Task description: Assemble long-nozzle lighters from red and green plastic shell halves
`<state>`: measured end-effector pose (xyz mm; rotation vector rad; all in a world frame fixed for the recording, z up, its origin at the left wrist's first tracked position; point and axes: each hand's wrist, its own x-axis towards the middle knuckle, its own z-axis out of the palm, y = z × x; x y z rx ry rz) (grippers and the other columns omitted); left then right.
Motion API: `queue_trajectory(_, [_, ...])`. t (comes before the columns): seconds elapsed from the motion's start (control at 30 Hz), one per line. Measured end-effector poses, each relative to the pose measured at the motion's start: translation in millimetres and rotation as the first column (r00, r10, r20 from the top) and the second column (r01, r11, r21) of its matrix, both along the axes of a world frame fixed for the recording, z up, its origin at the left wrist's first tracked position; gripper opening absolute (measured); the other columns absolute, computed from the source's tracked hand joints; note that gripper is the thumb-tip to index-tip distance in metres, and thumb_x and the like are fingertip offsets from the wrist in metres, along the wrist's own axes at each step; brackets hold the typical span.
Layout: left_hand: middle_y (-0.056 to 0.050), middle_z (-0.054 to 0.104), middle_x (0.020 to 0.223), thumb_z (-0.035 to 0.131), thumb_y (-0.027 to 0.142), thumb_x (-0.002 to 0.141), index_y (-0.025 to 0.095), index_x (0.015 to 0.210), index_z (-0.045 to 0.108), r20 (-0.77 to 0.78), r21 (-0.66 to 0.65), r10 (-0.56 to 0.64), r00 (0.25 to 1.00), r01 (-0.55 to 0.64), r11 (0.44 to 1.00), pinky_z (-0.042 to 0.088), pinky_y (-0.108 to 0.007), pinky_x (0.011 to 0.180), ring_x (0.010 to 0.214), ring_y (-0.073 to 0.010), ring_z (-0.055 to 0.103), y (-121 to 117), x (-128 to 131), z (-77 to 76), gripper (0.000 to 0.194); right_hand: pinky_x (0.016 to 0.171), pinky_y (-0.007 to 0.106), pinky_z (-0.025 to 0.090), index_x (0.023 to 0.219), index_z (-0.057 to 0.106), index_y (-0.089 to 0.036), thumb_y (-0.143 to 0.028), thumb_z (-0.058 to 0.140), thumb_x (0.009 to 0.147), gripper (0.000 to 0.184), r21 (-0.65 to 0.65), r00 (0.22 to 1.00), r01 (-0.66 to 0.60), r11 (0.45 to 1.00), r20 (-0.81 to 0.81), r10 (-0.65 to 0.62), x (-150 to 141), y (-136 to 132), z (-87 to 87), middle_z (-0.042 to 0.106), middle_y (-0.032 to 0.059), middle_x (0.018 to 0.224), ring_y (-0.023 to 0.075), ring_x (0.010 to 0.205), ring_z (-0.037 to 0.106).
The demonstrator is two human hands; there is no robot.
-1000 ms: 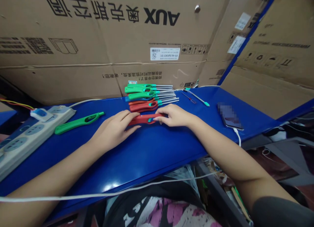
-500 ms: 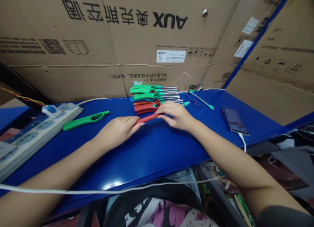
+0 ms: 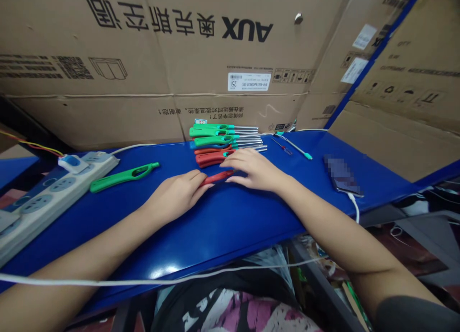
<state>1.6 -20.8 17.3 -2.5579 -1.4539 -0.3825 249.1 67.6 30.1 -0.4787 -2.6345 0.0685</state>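
Nearest you, the glossy blue tabletop [image 3: 215,236] lies bare in front of your wrists. Above it, your left hand [image 3: 176,193] has thumb and forefinger closed on the thick left end of the slim red plastic lighter handle [image 3: 217,177]. Expect it to be light and stiff, smooth enough to slip or roll, and probably weakest at the narrow end; the thick end looks the safer place to hold. Its long axis runs across you, the narrow end pointing right and slightly away. Around that end, your right hand [image 3: 257,171] has thumb and fingers a little parted; I cannot tell whether they grip it. Just beyond lies the stacked row of red and green plastic lighters with silvery metal tubes [image 3: 212,141], tubes also pointing right.
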Motion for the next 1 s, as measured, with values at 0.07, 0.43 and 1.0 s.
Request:
queue_trajectory(0.07, [-0.009, 0.069, 0.093, 0.038, 0.040, 0.104, 0.018, 0.095, 0.064, -0.002, 0.013, 0.016, 1.000, -0.016, 1.000, 0.048, -0.029, 0.061, 0.075, -0.0218, 0.068, 4, -6, 2.3, 0.035, 0.100, 0.048, 0.041, 0.123, 0.064, -0.021, -0.034, 0.067, 0.090, 0.037, 0.059, 0.987, 0.154, 0.986, 0.026, -0.156, 11, 9, 3.4, 0.067, 0.0123, 0.126, 0.0303, 0.118, 0.056])
queue_trajectory(0.43, [-0.008, 0.070, 0.097, 0.037, 0.043, 0.104, 0.018, 0.101, 0.064, -0.054, 0.063, 0.050, 0.997, -0.046, 0.997, 0.046, -0.028, 0.058, 0.078, -0.0220, 0.068, 11, -21, 9.4, 0.037, 0.097, 0.048, 0.037, 0.099, 0.072, -0.019, -0.023, 0.066, 0.089, 0.012, 0.037, 0.931, 0.364, 0.931, 0.031, -0.365, 35, 36, 2.7, 0.075, 0.0089, 0.104, 0.0290, 0.105, 0.060])
queue_trajectory(1.0, [-0.011, 0.070, 0.110, 0.046, 0.040, 0.102, 0.017, 0.128, 0.064, -0.035, 0.213, -0.082, 0.996, 0.088, 0.973, 0.053, -0.034, 0.073, 0.094, -0.0250, 0.066, 9, -12, 1.5, 0.039, 0.085, 0.034, 0.045, 0.107, 0.071, -0.016, -0.036, 0.068, 0.091, 0.026, -0.136, 1.000, 0.015, 0.991, -0.009, -0.016, 8, 12, -6.1, 0.075, 0.0086, 0.098, 0.0206, 0.090, 0.066])
